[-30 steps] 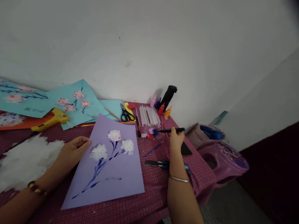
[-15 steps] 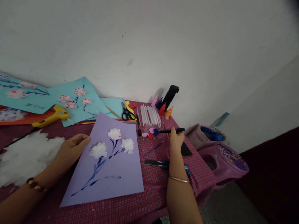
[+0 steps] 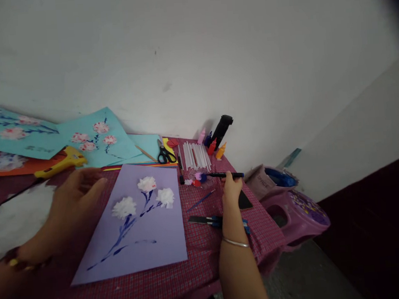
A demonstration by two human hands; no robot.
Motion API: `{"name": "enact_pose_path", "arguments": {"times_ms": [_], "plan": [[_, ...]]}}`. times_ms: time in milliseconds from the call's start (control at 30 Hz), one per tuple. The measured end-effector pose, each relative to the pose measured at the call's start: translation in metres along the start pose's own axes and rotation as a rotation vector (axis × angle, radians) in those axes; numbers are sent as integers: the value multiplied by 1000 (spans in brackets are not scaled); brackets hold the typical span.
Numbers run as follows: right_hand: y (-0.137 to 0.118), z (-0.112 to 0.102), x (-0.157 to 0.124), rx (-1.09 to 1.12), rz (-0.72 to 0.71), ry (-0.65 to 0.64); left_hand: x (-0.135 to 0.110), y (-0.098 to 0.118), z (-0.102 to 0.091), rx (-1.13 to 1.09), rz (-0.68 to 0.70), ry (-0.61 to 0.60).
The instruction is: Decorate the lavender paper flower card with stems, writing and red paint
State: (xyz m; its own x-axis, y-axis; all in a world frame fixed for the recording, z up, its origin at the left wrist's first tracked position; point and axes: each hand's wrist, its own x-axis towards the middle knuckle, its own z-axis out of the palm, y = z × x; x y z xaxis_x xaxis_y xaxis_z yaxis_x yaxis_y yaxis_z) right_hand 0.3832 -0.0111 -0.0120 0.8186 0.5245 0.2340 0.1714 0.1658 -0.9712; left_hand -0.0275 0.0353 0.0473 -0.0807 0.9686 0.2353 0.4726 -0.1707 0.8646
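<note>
A purple sheet of paper (image 3: 166,251) lies on the table, with three white tissue-like flowers (image 3: 124,207) and a dark blue painted branch. My left hand (image 3: 74,201) hovers left of the sheet, apart from it, fingers spread and nothing in them; it is a little blurred. A slim black pen (image 3: 218,174) is held in my right hand (image 3: 232,188). The pen's left end meets a dab of dark blue paint (image 3: 203,177), beside pink and red dabs. Near my right wrist lies a utility knife (image 3: 212,221).
White glue sticks (image 3: 196,155), scissors (image 3: 166,154) and paint bottles (image 3: 221,151) stand or lie toward the wall. A yellow glue gun (image 3: 64,162) rests at the left, near finished pictures (image 3: 102,143) and white tissue (image 3: 17,221). A pink stool (image 3: 302,222) stands right of the table.
My left hand has let go of the purple sheet's edge and lifted to the left, its fingers opening. My right hand keeps the pen at the blue paint. The view has shifted slightly.
</note>
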Motion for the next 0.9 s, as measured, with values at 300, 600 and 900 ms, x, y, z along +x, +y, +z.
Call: {"name": "enact_pose_path", "arguments": {"times_ms": [300, 600, 900], "plan": [[-22, -23, -7, 169, 127, 39, 26, 97, 123, 201, 551, -591], [-7, -34, -8, 195, 189, 9, 27, 79, 221, 54, 361, -687], [-24, -24, -27, 132, 26, -112, -19, 91, 188, -351, -30, -970]]}}
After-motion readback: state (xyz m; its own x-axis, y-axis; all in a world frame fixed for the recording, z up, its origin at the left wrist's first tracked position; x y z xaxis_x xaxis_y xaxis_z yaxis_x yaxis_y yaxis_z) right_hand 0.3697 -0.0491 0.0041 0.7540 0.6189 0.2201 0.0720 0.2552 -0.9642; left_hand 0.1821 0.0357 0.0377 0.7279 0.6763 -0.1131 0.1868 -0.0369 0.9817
